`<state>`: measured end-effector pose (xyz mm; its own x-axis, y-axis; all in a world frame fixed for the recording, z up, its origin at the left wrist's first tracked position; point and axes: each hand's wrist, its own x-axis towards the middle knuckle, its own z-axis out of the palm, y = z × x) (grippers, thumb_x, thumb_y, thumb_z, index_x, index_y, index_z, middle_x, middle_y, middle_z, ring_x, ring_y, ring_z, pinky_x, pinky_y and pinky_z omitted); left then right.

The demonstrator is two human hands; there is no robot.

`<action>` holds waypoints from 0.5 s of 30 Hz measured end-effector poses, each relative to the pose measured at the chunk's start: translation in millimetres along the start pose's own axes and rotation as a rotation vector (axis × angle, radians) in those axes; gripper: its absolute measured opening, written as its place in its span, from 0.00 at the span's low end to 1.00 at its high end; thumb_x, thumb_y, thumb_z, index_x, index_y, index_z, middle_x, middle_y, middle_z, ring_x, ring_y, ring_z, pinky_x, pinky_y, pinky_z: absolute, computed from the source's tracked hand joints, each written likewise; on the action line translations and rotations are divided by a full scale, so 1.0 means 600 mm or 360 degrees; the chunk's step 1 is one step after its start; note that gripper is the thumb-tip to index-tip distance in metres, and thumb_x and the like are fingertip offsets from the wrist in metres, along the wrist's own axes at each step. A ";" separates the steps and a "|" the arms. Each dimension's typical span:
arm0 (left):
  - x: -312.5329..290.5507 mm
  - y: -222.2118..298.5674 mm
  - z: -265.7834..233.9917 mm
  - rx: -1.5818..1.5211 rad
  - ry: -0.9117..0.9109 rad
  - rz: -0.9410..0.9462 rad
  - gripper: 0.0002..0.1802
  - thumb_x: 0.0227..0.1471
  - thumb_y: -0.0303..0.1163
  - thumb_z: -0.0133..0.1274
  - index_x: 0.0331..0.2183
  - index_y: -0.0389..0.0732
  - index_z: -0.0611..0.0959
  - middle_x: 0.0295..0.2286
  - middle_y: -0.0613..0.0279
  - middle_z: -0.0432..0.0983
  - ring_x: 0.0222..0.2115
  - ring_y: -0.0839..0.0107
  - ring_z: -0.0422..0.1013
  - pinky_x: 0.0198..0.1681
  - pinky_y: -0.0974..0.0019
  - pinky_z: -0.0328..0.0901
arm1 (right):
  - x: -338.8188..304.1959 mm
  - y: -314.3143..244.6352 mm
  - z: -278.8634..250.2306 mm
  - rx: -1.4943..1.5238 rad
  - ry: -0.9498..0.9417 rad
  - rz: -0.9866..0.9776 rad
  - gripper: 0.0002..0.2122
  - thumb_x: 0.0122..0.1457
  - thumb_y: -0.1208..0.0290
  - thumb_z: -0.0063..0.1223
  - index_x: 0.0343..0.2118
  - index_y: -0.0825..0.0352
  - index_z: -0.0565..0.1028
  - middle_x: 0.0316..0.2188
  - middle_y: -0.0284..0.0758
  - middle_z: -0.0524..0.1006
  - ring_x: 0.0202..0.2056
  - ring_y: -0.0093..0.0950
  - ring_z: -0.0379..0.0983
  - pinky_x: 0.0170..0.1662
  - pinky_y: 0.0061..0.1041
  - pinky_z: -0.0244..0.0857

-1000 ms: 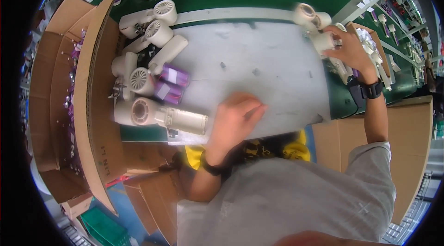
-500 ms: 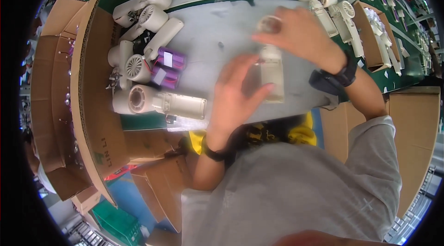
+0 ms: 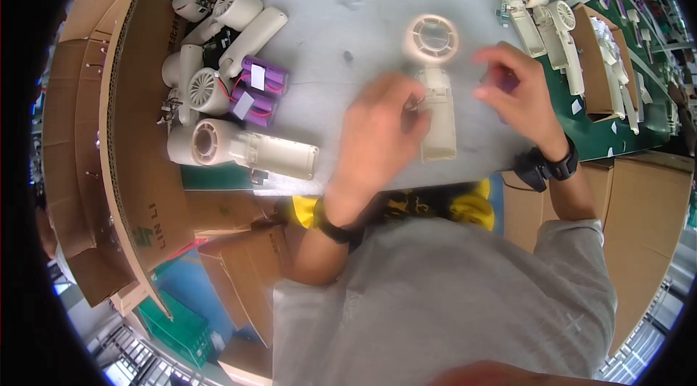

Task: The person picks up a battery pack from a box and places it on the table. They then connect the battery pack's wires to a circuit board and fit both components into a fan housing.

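Note:
A cream handheld fan housing [image 3: 438, 124] lies on the grey mat [image 3: 327, 45], its round ring head [image 3: 431, 38] pointing away from me and its hollow handle towards me. My left hand [image 3: 381, 132] is at the handle's left edge, fingers curled into a pinch. A small bit shows at its fingertips, too blurred to name. To the right of the housing, my right hand [image 3: 519, 92] is raised off it, thumb and forefinger curved and apart. A dark purplish patch shows between those fingers; I cannot tell what it is.
Left on the mat lie purple battery packs [image 3: 255, 92] with red wires, another open fan housing [image 3: 279, 156] and several fan bodies [image 3: 236, 7]. More housings [image 3: 524, 23] sit at the back right, beside a cardboard box [image 3: 592, 88] of parts. A tall carton [image 3: 145, 132] borders the left side.
My right hand has left the ring head and moved right and nearer to me, uncovering the ring. My left fingers have curled in against the handle. The view has shifted slightly.

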<state>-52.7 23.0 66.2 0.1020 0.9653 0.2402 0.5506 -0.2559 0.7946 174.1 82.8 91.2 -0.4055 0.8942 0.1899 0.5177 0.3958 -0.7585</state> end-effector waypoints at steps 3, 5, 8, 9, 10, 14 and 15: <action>0.000 -0.003 0.005 -0.0015 0.0001 0.0001 0.13 0.43 0.24 0.65 0.33 0.38 0.78 0.35 0.59 0.78 0.30 0.61 0.74 0.35 0.63 0.70 | -0.007 0.012 0.002 -0.0022 -0.0087 -0.0314 0.14 0.50 0.77 0.65 0.39 0.66 0.73 0.28 0.28 0.66 0.25 0.17 0.61 0.27 0.17 0.55; -0.002 -0.005 0.008 -0.0038 0.0043 0.0039 0.13 0.43 0.24 0.65 0.32 0.39 0.78 0.34 0.59 0.78 0.30 0.61 0.74 0.34 0.63 0.70 | -0.013 0.017 0.005 0.0125 -0.0093 -0.0156 0.12 0.49 0.80 0.63 0.36 0.66 0.72 0.29 0.28 0.67 0.26 0.17 0.61 0.27 0.17 0.56; -0.003 -0.009 0.006 -0.0070 0.0067 0.0091 0.14 0.42 0.23 0.66 0.32 0.39 0.78 0.33 0.59 0.78 0.30 0.62 0.74 0.34 0.64 0.70 | -0.019 0.013 0.006 0.0408 -0.0091 0.0152 0.11 0.48 0.85 0.60 0.31 0.66 0.70 0.31 0.28 0.68 0.28 0.17 0.62 0.28 0.18 0.57; -0.003 -0.012 0.005 -0.0087 0.0079 0.0122 0.14 0.42 0.23 0.66 0.32 0.39 0.78 0.32 0.60 0.78 0.30 0.62 0.74 0.33 0.64 0.70 | -0.014 0.000 0.005 0.0385 -0.0164 0.0113 0.11 0.47 0.86 0.59 0.30 0.66 0.69 0.32 0.29 0.69 0.29 0.19 0.64 0.29 0.19 0.59; -0.004 -0.014 0.004 -0.0085 0.0071 0.0116 0.14 0.42 0.23 0.66 0.32 0.39 0.78 0.32 0.60 0.78 0.30 0.62 0.74 0.33 0.64 0.70 | -0.008 -0.014 0.006 0.0361 -0.0237 0.0073 0.11 0.46 0.87 0.58 0.29 0.67 0.68 0.32 0.30 0.70 0.29 0.21 0.66 0.29 0.20 0.61; -0.006 -0.008 0.001 -0.0146 0.0036 0.0066 0.14 0.42 0.23 0.67 0.32 0.38 0.79 0.31 0.60 0.79 0.31 0.63 0.74 0.34 0.64 0.70 | 0.008 -0.034 0.038 0.0090 -0.0254 -0.0410 0.11 0.45 0.88 0.58 0.26 0.67 0.68 0.33 0.33 0.74 0.30 0.28 0.71 0.31 0.24 0.66; -0.007 -0.008 0.000 -0.0145 0.0032 0.0092 0.14 0.42 0.23 0.67 0.33 0.39 0.80 0.30 0.60 0.79 0.31 0.63 0.74 0.34 0.64 0.70 | 0.012 -0.035 0.045 -0.0034 -0.0230 -0.0639 0.11 0.44 0.87 0.58 0.26 0.67 0.68 0.33 0.34 0.75 0.31 0.31 0.72 0.32 0.25 0.67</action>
<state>-56.1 20.2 61.4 0.1145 0.9479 0.2974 0.4666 -0.3156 0.8263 139.8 75.2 91.5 -0.6786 0.6302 0.3773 0.3119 0.7122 -0.6289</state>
